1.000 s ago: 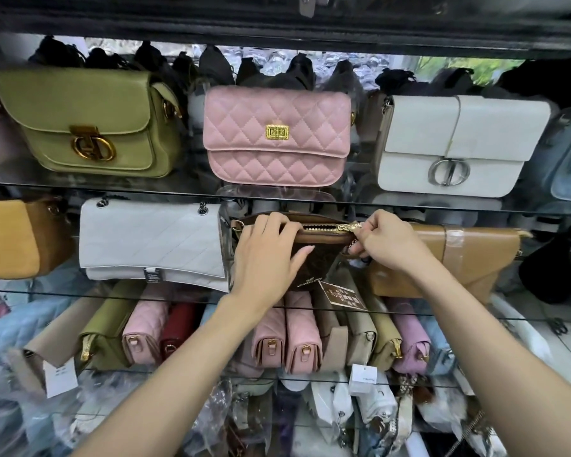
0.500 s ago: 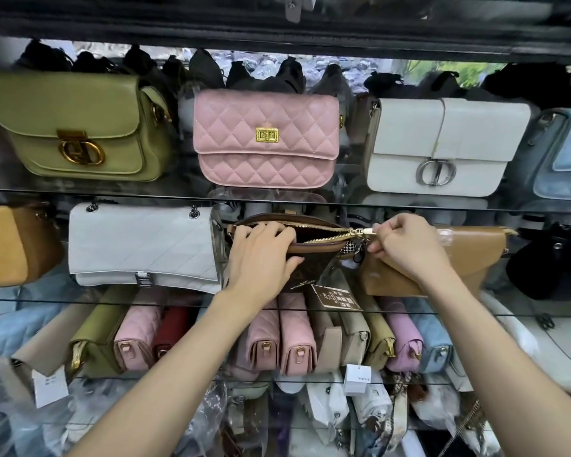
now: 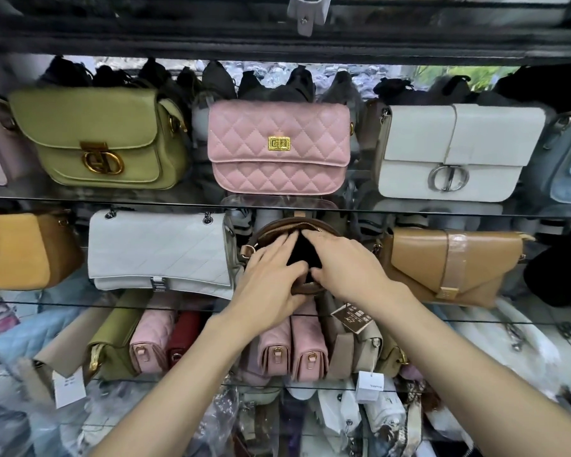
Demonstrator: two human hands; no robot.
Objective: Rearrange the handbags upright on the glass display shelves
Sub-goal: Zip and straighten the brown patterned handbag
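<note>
Hands [image 3: 310, 268] spread open brown bag [image 3: 297, 225] mouth.

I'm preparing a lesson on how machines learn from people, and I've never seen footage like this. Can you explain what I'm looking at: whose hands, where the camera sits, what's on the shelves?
No machine here: a person wears a camera on the head, looking down at their own bare hands. The left hand and right hand both hold a small brown bag, spreading its zipped top open. It sits on a glass shelf between a white quilted bag and a tan envelope bag. Above stand a green bag, a pink quilted bag and a white flap bag.
</note>
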